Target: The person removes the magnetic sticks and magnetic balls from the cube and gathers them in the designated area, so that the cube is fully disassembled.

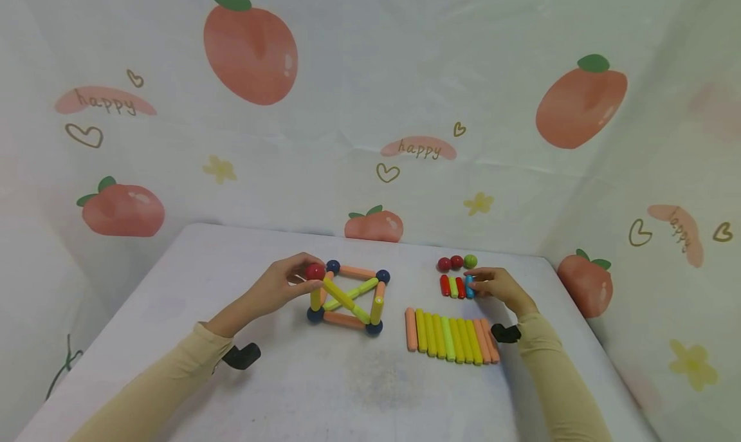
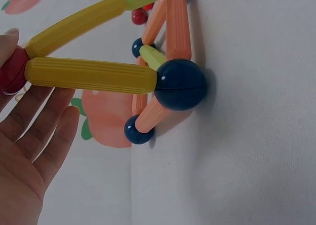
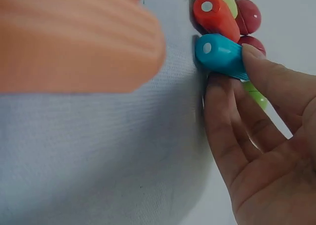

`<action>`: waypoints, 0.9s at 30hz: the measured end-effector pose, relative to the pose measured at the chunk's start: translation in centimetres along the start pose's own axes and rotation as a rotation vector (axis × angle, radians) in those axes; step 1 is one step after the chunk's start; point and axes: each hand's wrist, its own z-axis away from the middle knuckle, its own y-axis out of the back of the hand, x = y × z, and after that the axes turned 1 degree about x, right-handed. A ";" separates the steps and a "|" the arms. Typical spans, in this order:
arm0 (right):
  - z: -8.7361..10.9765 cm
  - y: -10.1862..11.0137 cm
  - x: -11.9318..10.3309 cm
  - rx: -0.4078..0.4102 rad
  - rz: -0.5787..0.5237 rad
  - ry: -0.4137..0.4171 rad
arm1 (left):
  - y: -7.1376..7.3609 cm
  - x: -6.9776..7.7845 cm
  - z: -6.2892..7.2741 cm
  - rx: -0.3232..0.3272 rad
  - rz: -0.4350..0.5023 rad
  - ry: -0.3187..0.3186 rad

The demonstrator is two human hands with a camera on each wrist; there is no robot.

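A magnetic stick-and-ball frame stands at the middle of the table, with navy balls [image 1: 374, 327] at its corners and orange sticks [image 1: 344, 320] along its sides. My left hand [image 1: 274, 289] holds a red ball [image 1: 315, 272] at the top of an upright yellow stick [image 2: 94, 74]. From that ball a second yellow stick [image 1: 338, 294] slopes down, joined to a yellow-green one. Another yellow stick [image 1: 377, 310] stands at the near right corner. Over to the right, my right hand [image 1: 502, 289] pinches a short blue stick [image 3: 222, 55] between thumb and fingers, at the end of a row.
Short red and yellow-green sticks [image 1: 453, 287] lie left of the blue one. Two red balls [image 1: 444, 264] and a green ball [image 1: 470, 261] sit behind them. Nearer me is a row of long orange, yellow and yellow-green sticks [image 1: 448, 339]. A printed cloth [image 1: 324, 184] hangs behind the table.
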 end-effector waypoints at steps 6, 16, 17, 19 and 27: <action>-0.3 0.0 0.0 -0.003 0.033 -0.008 | 0.0 -0.1 0.0 0.006 0.000 -0.010; -0.5 -0.1 -0.1 -0.019 0.059 -0.013 | -0.1 -0.2 0.0 0.007 0.001 -0.007; -0.5 -0.1 0.0 -0.020 0.058 -0.011 | -0.1 -0.3 -0.1 0.007 0.000 -0.007; -0.5 -0.2 0.0 -0.016 0.055 -0.014 | -0.1 -0.2 -0.1 0.007 0.000 -0.008; -0.3 -0.2 -0.4 0.026 0.097 -0.056 | -0.1 -0.3 -0.1 0.006 0.004 -0.012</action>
